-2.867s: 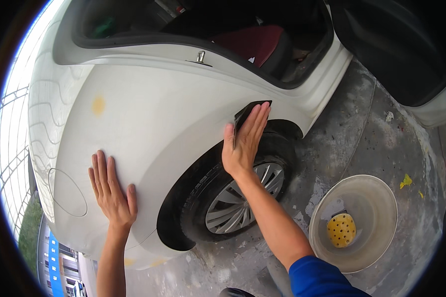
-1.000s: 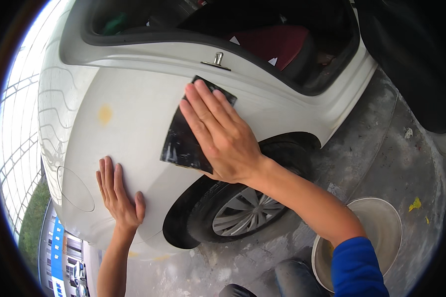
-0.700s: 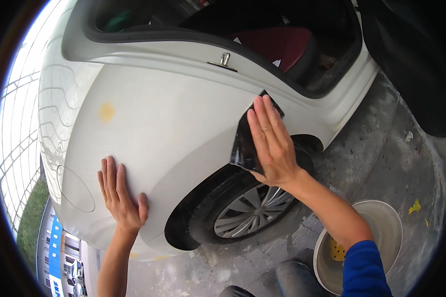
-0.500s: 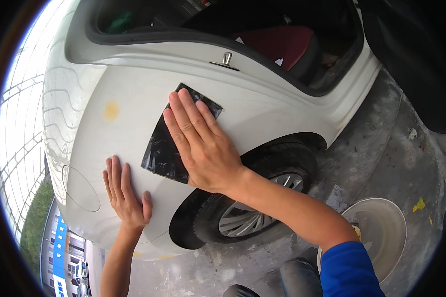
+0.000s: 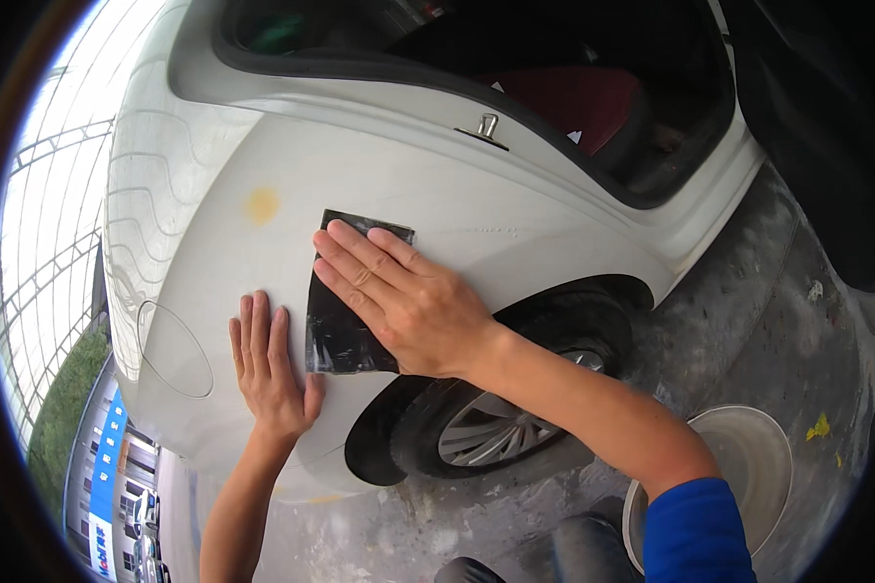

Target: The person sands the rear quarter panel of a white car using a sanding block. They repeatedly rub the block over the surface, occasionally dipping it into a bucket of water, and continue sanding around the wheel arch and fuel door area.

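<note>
Flat on the white rear panel of a car point(image 5: 389, 175), above the wheel arch, lies a black sheet of sandpaper point(image 5: 345, 335). My right hand point(image 5: 399, 301) rests on top of it with fingers stretched out, pressing it to the paint and covering its right part. The thumb is hidden. To the left, my left hand point(image 5: 277, 369) lies open on the bare panel, fingers up and thumb out beside the sheet's lower left corner. A yellowish patch point(image 5: 262, 205) shows on the paint above both hands.
Below the panel is the rear wheel point(image 5: 496, 432). A round, pale bucket point(image 5: 778, 466) stands on the stained floor, partly behind my right arm. The door opening has a metal striker point(image 5: 486, 126) on its edge. A fuel flap point(image 5: 175, 350) sits at left.
My right hand and the sandpaper have slid down and left across the panel, and the sheet sits straighter. My left hand stays at about the same spot. The view has shifted slightly.
</note>
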### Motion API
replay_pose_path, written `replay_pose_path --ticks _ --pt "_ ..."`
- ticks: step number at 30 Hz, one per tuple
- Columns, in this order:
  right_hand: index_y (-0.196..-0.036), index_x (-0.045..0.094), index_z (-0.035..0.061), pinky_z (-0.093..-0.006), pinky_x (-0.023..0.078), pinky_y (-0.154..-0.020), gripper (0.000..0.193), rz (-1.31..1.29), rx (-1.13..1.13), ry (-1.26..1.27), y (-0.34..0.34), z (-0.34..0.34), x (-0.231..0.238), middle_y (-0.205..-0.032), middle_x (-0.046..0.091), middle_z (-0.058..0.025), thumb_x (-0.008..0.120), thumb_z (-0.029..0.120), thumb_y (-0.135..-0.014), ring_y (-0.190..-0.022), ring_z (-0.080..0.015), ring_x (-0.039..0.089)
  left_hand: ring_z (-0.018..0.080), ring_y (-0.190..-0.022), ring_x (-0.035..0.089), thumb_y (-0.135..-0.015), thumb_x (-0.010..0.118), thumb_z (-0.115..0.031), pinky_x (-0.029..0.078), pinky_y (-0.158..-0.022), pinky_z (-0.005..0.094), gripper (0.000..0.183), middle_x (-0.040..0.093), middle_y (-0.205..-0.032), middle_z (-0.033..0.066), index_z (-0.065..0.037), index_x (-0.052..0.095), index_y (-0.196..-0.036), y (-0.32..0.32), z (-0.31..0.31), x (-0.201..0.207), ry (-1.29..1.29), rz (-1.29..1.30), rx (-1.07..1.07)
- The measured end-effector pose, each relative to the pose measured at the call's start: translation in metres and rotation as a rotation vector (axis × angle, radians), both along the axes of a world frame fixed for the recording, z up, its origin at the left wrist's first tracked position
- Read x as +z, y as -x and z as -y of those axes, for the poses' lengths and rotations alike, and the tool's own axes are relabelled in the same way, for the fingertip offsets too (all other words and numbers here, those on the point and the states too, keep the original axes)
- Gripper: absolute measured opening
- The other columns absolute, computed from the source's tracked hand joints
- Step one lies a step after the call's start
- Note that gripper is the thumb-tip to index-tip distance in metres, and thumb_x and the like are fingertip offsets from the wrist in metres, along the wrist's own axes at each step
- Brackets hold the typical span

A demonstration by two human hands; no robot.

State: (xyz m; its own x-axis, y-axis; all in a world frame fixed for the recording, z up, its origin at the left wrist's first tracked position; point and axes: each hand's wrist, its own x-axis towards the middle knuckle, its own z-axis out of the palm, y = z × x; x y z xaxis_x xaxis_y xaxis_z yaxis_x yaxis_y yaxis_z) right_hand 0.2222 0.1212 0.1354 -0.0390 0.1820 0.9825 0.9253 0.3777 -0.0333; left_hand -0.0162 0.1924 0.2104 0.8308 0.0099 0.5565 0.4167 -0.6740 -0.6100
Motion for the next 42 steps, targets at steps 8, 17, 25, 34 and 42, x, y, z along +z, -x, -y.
replay_pose_path --ticks 8,17,25,34,42 --pt "-0.157 0.046 -0.0025 -0.0511 0.029 -0.127 0.066 -0.004 -0.151 0.159 -0.078 0.054 -0.078 -0.168 0.037 -0.0229 0.051 0.001 -0.092 -0.157 -0.0369 0.034 0.0467 -0.153 0.038 -0.096 0.054 -0.033 0.024 -0.126 0.0599 0.067 0.045 -0.161 0.029 0.004 0.05 -0.152 -0.005 0.006 -0.002 0.02 0.041 0.02" --pt "-0.158 0.041 -0.0045 -0.0514 0.026 -0.129 0.081 0.046 -0.106 0.114 -0.036 0.008 0.032 -0.169 0.03 -0.0271 0.057 -0.004 -0.078 -0.158 -0.0411 0.029 0.0442 -0.153 0.039 -0.095 0.055 -0.033 0.025 -0.126 0.058 0.066 0.046 -0.16 0.0274 0.004 0.053 -0.149 0.0 0.004 -0.007 0.056 0.056 0.018" --pt "-0.158 0.037 -0.0108 -0.0554 0.029 -0.126 0.073 -0.1 -0.197 0.118 -0.058 0.035 -0.021 -0.168 0.029 -0.0322 0.052 -0.009 -0.086 -0.158 -0.0452 0.027 0.0437 -0.153 0.039 -0.092 0.057 -0.031 0.025 -0.127 0.0573 0.066 0.047 -0.16 0.0262 0.003 0.053 -0.149 0.0 0.008 -0.001 0.052 0.073 0.017" --pt "-0.16 0.031 -0.0088 -0.0487 0.019 -0.132 0.079 -0.065 -0.109 0.107 -0.043 0.005 0.049 -0.172 0.022 -0.0277 0.056 -0.004 -0.085 -0.161 -0.0408 0.018 0.0426 -0.153 0.039 -0.093 0.057 -0.033 0.025 -0.127 0.0574 0.068 0.046 -0.161 0.0247 0.001 0.05 -0.152 -0.004 0.005 -0.004 0.026 0.06 0.019" --pt "-0.166 0.0 -0.0053 -0.0606 0.009 -0.129 0.099 -0.617 -0.299 0.069 -0.097 0.038 -0.164 -0.173 -0.003 -0.0331 0.067 0.021 -0.097 -0.16 -0.0523 0.002 0.048 -0.154 0.034 -0.101 0.046 -0.031 0.023 -0.127 0.0592 0.065 0.04 -0.163 0.0293 0.006 0.043 -0.155 -0.002 0.004 -0.003 -0.044 0.019 0.038"
